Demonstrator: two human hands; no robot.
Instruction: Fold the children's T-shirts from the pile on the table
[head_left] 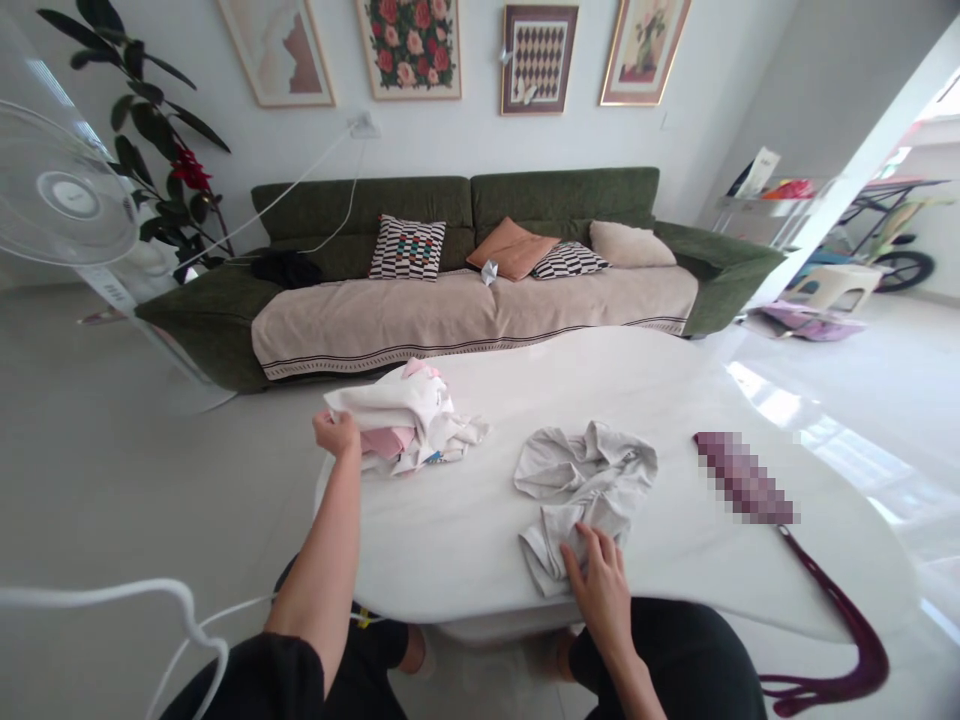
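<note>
At the left end of the white table [487, 560], my left hand [337, 432] is closed on the edge of a white garment [397, 402]. That garment lies on a loose pile with pink cloth [385, 441] showing beneath it. My right hand [600, 580] rests with fingers apart on a crumpled light grey garment [589, 470], near the table's front edge. The grey garment is spread unevenly, with folds and one part reaching toward me. Its exact kind I cannot make out.
A blurred-out purple object with a dark red strap [832, 600] lies on the table's right side. Behind the table stands a green sofa [360, 200] with cushions. A white fan [67, 195] is at the left, and a white cable [97, 598] hangs at lower left.
</note>
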